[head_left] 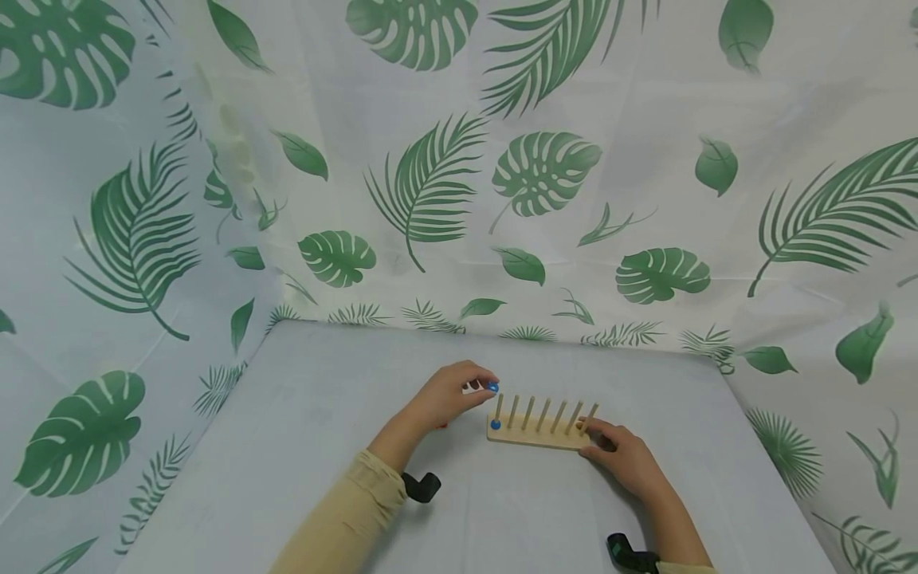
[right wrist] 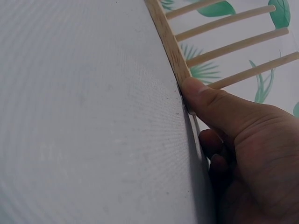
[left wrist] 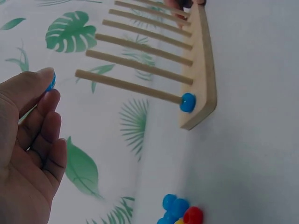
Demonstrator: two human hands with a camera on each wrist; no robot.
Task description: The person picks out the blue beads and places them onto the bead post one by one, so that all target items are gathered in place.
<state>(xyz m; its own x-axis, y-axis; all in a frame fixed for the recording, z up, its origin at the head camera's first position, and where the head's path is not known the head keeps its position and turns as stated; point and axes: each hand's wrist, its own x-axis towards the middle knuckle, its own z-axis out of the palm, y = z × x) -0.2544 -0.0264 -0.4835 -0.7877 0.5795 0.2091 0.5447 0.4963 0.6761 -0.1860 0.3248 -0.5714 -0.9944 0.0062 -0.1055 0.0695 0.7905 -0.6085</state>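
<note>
My left hand (head_left: 446, 396) pinches a small blue bead (left wrist: 52, 83) between thumb and index finger, in the air beside the top of the leftmost peg. Below it, a wooden peg board (head_left: 539, 436) carries a row of several upright thin pegs. Another blue bead (left wrist: 188, 102) sits at the bottom of that leftmost peg, while the other pegs hold no beads. At the board's right end, my right hand (head_left: 625, 461) grips the edge, its thumb (right wrist: 195, 87) against the near side. Its other fingers are partly hidden behind the board.
Loose blue beads (left wrist: 177, 207) lie with a red bead (left wrist: 193, 215) and a bit of yellow on the white table (head_left: 502, 510), left of the board. In the head view the left hand mostly covers them. Leaf-patterned sheeting (head_left: 459, 199) stands behind the table.
</note>
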